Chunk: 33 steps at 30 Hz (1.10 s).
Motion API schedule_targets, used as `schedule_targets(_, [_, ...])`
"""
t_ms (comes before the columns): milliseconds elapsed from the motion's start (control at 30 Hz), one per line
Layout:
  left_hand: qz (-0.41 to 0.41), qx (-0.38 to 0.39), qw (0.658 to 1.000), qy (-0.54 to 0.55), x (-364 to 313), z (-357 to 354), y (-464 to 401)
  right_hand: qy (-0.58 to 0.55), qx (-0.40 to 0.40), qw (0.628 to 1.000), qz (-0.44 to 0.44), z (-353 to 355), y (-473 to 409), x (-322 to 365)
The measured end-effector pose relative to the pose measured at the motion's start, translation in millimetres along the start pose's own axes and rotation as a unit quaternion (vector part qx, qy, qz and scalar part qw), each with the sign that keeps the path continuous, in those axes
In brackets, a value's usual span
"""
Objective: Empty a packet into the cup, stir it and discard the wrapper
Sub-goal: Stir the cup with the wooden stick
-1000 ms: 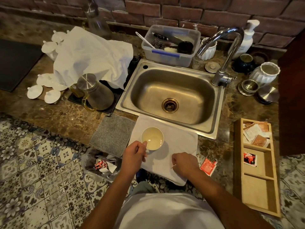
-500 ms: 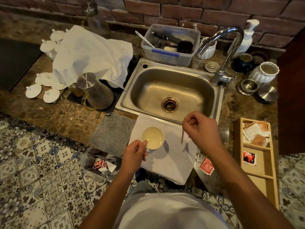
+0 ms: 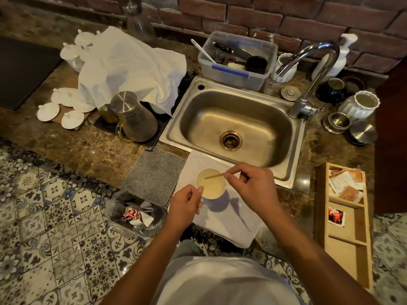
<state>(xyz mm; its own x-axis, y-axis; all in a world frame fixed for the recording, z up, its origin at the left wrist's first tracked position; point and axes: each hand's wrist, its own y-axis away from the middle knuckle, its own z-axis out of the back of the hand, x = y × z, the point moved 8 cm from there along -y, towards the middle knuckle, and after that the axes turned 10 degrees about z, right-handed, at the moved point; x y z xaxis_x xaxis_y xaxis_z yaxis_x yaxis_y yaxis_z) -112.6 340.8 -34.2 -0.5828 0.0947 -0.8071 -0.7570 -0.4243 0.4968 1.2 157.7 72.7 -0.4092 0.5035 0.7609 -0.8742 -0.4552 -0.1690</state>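
Observation:
A small white cup (image 3: 211, 183) holding pale liquid stands on a white cloth (image 3: 231, 216) at the counter's front edge. My left hand (image 3: 186, 205) grips the cup's near-left side. My right hand (image 3: 253, 186) pinches a thin wooden stir stick (image 3: 214, 176), whose far end reaches over the cup's mouth; whether it dips into the liquid I cannot tell. The red wrapper seen earlier is hidden behind my right forearm.
A steel sink (image 3: 235, 126) and tap (image 3: 308, 69) lie behind the cup. A grey mat (image 3: 155, 175) is to the left, a bag with used wrappers (image 3: 134, 214) below it. A wooden tray (image 3: 343, 208) of packets stands to the right. A metal jug (image 3: 134, 117) sits further left.
My right hand lifted the stir stick from the cloth, swung up to the right, then came left so the stick now reaches over the cup. My left hand stayed on the cup.

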Motion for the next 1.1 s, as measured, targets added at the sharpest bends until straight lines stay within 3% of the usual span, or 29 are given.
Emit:
schedule_targets(400, [-0.006,0.025,1.0,-0.001,10,0,-12,0.229,0.112,0.966,0.037,-62,14,-18])
schedule_targets(767, [-0.001,0.042,0.999,0.012,11,-1,-14,0.213,0.153,0.965,-0.019,-64,8,-29])
schedule_targets(900, [-0.012,0.047,0.999,0.009,10,-2,-13,0.189,0.121,0.974,0.003,-64,14,-28])
schedule_targets(1100, [-0.018,0.05,0.999,0.011,11,-3,-14,0.175,0.174,0.969,0.02,-76,13,-22])
